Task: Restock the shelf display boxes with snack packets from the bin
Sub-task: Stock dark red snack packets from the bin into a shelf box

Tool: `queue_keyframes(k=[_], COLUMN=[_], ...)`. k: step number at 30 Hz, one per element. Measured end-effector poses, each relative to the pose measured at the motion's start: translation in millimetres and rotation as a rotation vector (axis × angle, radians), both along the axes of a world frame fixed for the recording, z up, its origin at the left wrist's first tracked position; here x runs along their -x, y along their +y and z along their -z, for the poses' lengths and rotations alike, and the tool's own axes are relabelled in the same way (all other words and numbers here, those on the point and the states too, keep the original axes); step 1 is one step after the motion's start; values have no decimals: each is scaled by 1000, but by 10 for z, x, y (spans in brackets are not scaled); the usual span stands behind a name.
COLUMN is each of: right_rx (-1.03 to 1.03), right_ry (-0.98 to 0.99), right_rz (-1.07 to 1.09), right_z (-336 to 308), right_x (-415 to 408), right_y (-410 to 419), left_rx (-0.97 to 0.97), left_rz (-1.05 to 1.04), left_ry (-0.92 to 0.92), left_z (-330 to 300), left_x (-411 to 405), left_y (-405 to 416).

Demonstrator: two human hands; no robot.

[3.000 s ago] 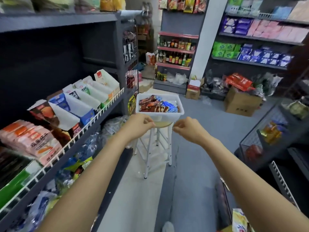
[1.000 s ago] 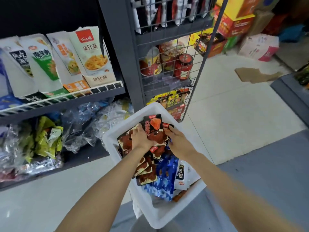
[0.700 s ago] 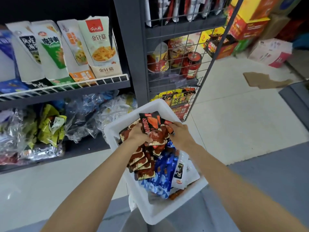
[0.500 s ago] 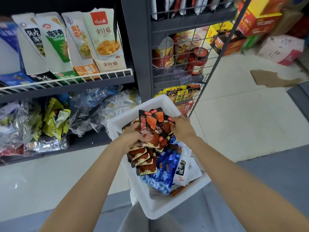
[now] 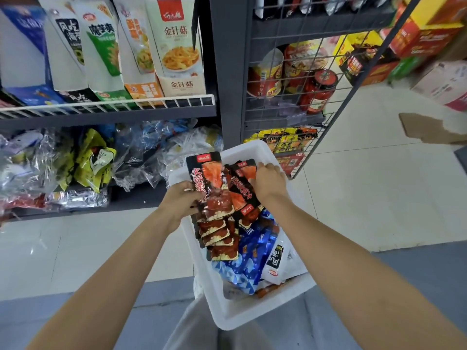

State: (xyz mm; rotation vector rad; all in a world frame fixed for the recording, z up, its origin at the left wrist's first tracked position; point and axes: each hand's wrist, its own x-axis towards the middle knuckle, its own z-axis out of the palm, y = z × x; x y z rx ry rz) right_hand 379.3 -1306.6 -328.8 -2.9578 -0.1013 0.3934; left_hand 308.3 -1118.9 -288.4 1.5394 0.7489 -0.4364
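both hands gathering red-black snack packets [image 5: 214, 188] from the white bin [image 5: 262, 309], centre frame
left hand [image 5: 180, 198] grips the stack, right hand [image 5: 269, 181] seemingly clasps it too; next, lift toward display boxes [image 5: 177, 46], upper left

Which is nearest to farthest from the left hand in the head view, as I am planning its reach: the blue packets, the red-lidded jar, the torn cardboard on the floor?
From the left hand:
1. Blue packets, in the bin just below-right.
2. Red-lidded jar, behind the wire rack, upper right.
3. Torn cardboard, on the floor, far right.
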Motion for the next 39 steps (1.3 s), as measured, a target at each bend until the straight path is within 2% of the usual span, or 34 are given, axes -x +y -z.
queue_keyframes(k=[3, 6, 13, 19, 23, 29, 33, 36, 39], right_rx=[-64, -174, -352, -583, -680, -809, -969, -1033, -1061], right_ry=[38, 81, 104, 120, 184, 78, 137, 111, 53], right_rz=[-15, 86, 185, 311, 423, 432, 471, 456, 401], right_z=[47, 60, 57, -154, -335, -680, -1003, -1215, -1351], right_x=[-80, -130, -130, -54, 33, 74, 53, 15, -16], right_y=[38, 70, 94, -42, -189, -167, 150, 508, 998], left_rx=[42, 52, -48, -86, -116, -55, -76, -135, -274], left_rz=[-12, 13, -32, -93, -7, -19, -37, -57, -36], left_ry=[-17, -15, 68, -43, -109, -174, -269, -379, -472], left_z=[-19, -27, 119, 80, -5, -198, -380, -524, -677], left_x=[-14, -25, -115, -141, -166, -247, -361, -437, -475], left_y=[13, -26, -15, 19, 94, 179, 323, 632, 1127])
